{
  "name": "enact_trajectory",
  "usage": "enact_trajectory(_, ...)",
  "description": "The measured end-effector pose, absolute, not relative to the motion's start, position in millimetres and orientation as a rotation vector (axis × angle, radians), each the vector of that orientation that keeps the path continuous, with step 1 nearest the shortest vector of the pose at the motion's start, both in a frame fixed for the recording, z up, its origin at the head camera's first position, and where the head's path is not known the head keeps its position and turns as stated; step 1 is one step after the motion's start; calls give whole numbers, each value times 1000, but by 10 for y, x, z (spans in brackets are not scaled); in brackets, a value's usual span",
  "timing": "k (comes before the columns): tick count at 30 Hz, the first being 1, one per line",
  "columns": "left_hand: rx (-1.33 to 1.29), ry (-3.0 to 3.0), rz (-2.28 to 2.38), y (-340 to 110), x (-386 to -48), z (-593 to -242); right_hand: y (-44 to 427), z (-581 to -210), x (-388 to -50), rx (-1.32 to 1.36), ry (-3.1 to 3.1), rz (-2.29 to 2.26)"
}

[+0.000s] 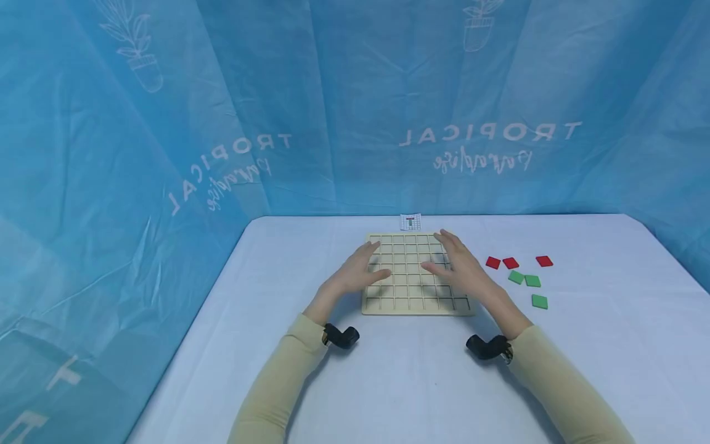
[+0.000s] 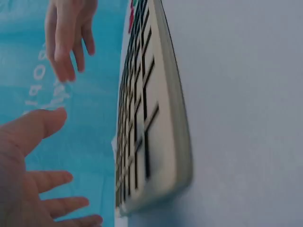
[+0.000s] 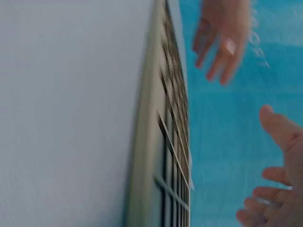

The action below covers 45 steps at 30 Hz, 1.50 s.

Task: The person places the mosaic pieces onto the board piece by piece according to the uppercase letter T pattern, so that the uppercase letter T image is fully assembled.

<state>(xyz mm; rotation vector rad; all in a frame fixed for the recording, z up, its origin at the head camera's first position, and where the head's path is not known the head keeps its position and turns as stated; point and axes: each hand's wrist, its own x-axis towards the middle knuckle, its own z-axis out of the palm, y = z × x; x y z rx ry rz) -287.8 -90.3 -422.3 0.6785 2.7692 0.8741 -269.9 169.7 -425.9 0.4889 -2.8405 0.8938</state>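
A pale board with a grid of square cells [image 1: 407, 303] lies on the white table. Over its left side hovers my left hand [image 1: 357, 271], fingers spread and holding nothing. My right hand [image 1: 461, 270] is above the board's right side, also spread and empty. Both wrist views show a gap between the hands and the board [image 2: 173, 109], [image 3: 142, 142]. In the left wrist view the left hand [image 2: 33, 175] has its thumb apart from the fingers; in the right wrist view the right hand [image 3: 279, 179] does too.
Red tiles [image 1: 510, 263] and green tiles [image 1: 532, 281] lie right of the board. A small printed card with a grid [image 1: 410, 222] sits behind it at the table's back edge. Blue printed cloth [image 1: 355, 111] hangs behind and to the left.
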Motion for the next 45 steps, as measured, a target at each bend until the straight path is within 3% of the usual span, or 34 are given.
enact_trajectory(7, 558, 2704, 1272, -1077, -2922, -4450, 2177, -4215, -2714, 378, -2600, 1239)
enact_trajectory(17, 444, 2579, 1628, -1089, -2956, -4681, 2987, -4853, -3182, 45, -2441, 1208)
enact_trajectory(29, 451, 2613, 1573, -1082, -2953, -4700, 2950, -4585, -2729, -52, -2607, 1289)
enact_trajectory(45, 445, 2612, 1541, -1121, -2923, -4715, 2929, -4794, -2679, 97, -2660, 1094)
